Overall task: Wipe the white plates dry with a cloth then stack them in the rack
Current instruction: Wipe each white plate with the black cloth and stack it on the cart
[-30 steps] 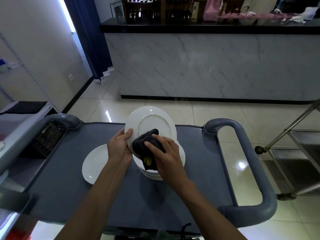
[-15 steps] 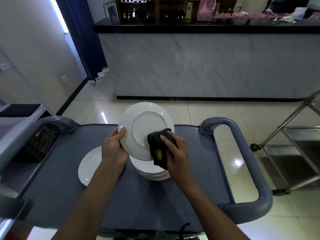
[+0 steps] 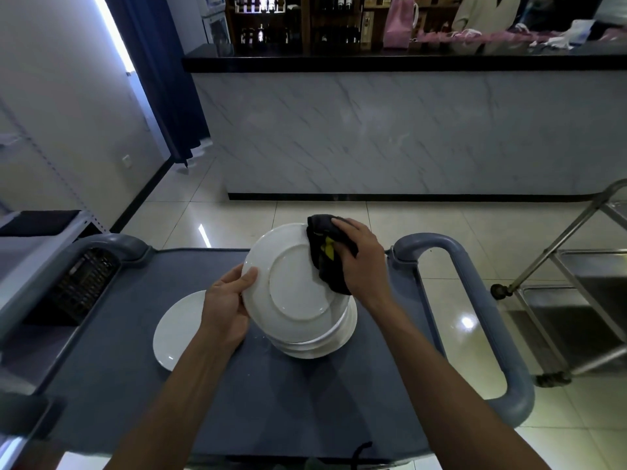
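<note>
Since the earlier frame your right hand (image 3: pixel 361 262) has carried the dark cloth (image 3: pixel 325 256) from the lower right of the upturned plate (image 3: pixel 295 283) to its upper right rim, and the plate has tilted further toward you. Left of the plate stack (image 3: pixel 319 346) on the grey cart (image 3: pixel 112 385), a single white plate (image 3: pixel 178 329) lies flat, and your left hand (image 3: pixel 225 308) grips the held plate's left edge, thumb on its underside. Directly above the stack, the plate shows its foot ring, while your right fingers curl over the bunched cloth and press it to the rim.
</note>
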A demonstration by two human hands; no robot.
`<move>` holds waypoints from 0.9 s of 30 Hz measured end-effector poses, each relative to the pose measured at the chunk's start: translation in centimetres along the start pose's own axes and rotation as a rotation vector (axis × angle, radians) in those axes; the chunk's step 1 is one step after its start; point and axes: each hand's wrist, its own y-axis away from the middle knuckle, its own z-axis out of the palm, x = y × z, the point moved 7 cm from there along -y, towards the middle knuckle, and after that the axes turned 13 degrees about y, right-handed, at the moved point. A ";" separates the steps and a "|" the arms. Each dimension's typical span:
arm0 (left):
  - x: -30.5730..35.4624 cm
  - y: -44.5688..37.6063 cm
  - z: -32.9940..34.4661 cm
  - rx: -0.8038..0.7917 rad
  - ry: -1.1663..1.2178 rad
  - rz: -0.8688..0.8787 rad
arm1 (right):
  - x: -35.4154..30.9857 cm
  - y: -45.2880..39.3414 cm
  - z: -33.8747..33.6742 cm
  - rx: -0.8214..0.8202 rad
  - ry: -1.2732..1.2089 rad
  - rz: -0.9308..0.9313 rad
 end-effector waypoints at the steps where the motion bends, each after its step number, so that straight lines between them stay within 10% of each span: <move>1: -0.1 0.1 0.2 -0.006 -0.006 0.004 | -0.4 -0.2 0.2 -0.004 0.014 -0.018; 13: -0.3 0.1 2.0 -0.165 -0.115 0.056 | -6.5 0.8 2.0 -0.065 0.131 -0.288; 27: 1.8 0.4 -0.5 0.010 0.103 0.110 | -0.1 -0.3 0.8 -0.020 -0.257 0.204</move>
